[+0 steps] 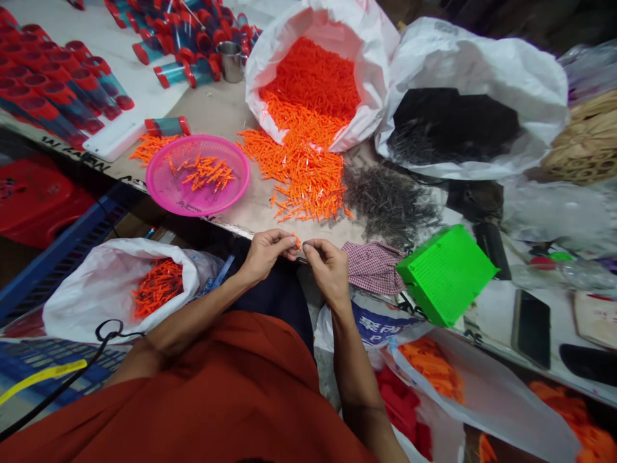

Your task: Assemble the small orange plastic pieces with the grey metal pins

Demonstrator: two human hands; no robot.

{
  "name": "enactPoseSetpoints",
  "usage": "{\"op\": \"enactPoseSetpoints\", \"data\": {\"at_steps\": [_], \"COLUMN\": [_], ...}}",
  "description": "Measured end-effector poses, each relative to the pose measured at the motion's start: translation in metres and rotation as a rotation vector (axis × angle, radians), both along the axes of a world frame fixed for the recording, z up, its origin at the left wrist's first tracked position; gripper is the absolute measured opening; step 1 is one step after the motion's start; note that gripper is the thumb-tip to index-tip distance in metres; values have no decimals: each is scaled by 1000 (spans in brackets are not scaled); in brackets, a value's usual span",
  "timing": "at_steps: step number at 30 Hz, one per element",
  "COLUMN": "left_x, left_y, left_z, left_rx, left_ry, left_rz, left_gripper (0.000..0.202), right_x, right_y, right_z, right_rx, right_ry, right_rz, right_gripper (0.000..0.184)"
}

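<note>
left hand (267, 253): thumb and forefinger narrowed, small orange plastic piece (297, 241) pinched at the tips
right hand (328, 270): fingers curled narrow, kept just beside the piece, contact cannot be told
piece position: between both hands, over the table (226, 109) edge
on table: pink plastic basket (164, 183) of orange pieces (207, 173), loose orange pile (299, 173) below white sack (289, 19), dark metal pins (390, 202)
near right hand: checked cloth (373, 267), green plastic box (446, 275)
</note>
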State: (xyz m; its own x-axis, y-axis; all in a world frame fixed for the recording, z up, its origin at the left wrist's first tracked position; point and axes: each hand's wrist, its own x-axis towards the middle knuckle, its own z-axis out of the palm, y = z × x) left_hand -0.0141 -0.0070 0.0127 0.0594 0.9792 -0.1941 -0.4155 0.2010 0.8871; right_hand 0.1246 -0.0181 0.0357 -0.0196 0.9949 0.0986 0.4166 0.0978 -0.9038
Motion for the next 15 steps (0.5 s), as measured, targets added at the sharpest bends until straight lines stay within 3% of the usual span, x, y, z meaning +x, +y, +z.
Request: {"op": "enactPoseSetpoints", "data": {"at_steps": [15], "left_x": [-1], "left_y": [-3], "left_z": [-1], "left_rx": [75], "left_ry": [99], "left_rz": [5], "left_gripper": [20], "right_x": [-2], "right_y": [0], "right_z": [5], "right_rx": [-21], "right_ry": [17], "right_rz": [-11], "right_gripper": [17]}}
